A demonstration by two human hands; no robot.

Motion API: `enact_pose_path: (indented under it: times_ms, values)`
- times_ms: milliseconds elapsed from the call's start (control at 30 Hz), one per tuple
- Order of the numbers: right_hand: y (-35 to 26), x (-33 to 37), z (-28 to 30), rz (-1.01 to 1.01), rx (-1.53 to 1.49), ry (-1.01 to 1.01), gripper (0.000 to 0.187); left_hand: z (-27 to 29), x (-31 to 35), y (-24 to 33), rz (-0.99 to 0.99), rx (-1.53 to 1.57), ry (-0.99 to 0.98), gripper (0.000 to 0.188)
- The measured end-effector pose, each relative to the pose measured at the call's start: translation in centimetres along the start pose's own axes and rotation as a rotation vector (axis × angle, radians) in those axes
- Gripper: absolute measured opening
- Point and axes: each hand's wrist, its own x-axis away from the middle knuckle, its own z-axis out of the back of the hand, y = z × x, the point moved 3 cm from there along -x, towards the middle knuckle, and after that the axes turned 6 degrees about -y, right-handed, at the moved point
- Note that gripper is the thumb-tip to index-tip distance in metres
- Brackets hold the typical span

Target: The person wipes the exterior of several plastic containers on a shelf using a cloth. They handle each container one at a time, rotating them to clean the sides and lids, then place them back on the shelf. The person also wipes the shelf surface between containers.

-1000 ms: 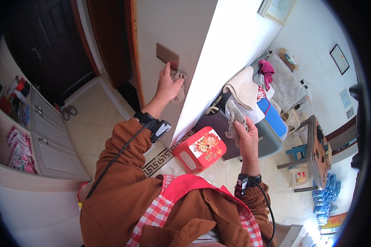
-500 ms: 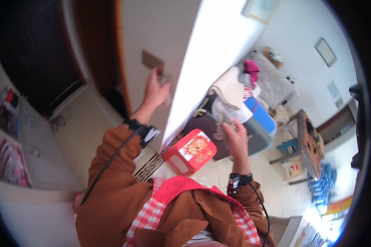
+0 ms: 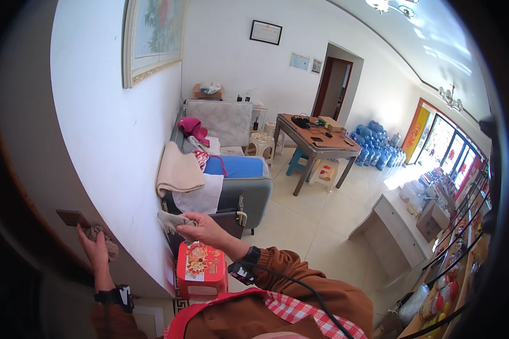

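My left hand is closed around a crumpled beige-grey cloth and rests by the wall's end face, just below a brown switch plate. Between the thumb and fingers of my right hand is a light grey cloth, its loose end pointing toward the white wall. Beneath my right hand stands a red box with a flower print. Both wrists wear dark bands, and a black cable runs along my right sleeve.
A grey sofa with a beige blanket and a blue cushion stands along the wall. Farther off are a table, stools and blue water bottles. At right are a desk and stocked shelves.
My view has swung up and to the right, bringing more of the room in. Both hands now appear farther left, each still holding its cloth; my left one remains near the switch plate.
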Motion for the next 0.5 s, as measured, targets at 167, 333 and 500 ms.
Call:
enact_pose_path:
  times_ms: [167,333,500]
  values:
    - [0.1,0.1,0.6,-0.015,-0.044,-0.015,0.025,-0.2,0.2,2.0,-0.088,0.002,0.019,0.096]
    - [0.6,-0.2,0.9,0.0,-0.044,-0.018,0.025,0.0,0.1,2.3,-0.085,-0.057,0.011,0.097]
    - [1.2,-1.2,1.0,0.007,-0.009,-0.024,0.026,0.5,0.5,3.1,-0.079,-0.117,-0.021,0.097]
